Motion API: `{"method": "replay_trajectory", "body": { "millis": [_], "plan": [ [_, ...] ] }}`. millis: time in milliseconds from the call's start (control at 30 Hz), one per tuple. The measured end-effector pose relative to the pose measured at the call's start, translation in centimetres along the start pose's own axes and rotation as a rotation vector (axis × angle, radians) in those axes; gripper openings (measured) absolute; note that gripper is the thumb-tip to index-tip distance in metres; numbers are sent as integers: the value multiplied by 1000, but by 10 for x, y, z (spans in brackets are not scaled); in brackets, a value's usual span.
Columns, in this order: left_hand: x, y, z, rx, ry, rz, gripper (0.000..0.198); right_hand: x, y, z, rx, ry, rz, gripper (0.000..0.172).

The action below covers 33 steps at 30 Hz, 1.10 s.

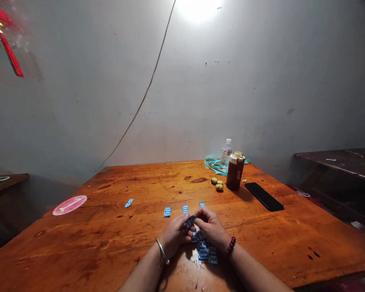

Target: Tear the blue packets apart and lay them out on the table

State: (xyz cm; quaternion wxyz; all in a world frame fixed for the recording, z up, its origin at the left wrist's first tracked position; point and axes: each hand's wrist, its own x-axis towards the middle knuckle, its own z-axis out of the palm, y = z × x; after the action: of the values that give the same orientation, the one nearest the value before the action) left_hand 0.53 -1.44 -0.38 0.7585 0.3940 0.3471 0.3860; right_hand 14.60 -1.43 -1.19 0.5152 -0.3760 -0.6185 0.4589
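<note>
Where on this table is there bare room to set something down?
Bare tabletop lies between the pink disc and the left hand, and along the right edge nearer than the phone. Crowded: blue pieces by the right hand, and the far right corner with flask, bottle, fruit.

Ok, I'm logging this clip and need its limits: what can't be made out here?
Head view, blue strip pinched between left hand and right hand: print too small to read.
Head view, pile of strips: partly hidden under both hands, uncountable.
Head view, red object: blurred, cut off by the left edge.
Head view, water bottle: base hidden behind the brown flask.
</note>
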Motion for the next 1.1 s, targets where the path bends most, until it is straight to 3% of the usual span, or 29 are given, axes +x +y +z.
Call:
{"method": "replay_trajectory", "body": {
  "millis": [133, 300, 500, 667, 800, 933, 1100],
  "plan": [
    [1, 1, 1, 42, 33, 28, 26, -3, -2, 0, -154, 17, -168, 23],
    [0, 0, 1, 76, 24, 55, 27, -4, -7, -3, -339, 25, -279, 17],
    [4, -3, -1, 88, 33, 66, 29, -7, -12, 0, -373, 58, -209, 14],
    [6, -3, 2, 179, 71, 100, 36, -5, -12, 1, -116, 38, 21, 14],
    [8, -5, 0, 348, 131, 222, 33, 0, -8, -3, -28, 107, 96, 15],
    [8, -8, -3, 460, 132, 346, 32, 2, -8, -4, 34, 83, 144, 19],
    [9, -7, -4, 347, 130, 235, 34, 0, -11, -3, 10, 72, 124, 22]
  ]
}}
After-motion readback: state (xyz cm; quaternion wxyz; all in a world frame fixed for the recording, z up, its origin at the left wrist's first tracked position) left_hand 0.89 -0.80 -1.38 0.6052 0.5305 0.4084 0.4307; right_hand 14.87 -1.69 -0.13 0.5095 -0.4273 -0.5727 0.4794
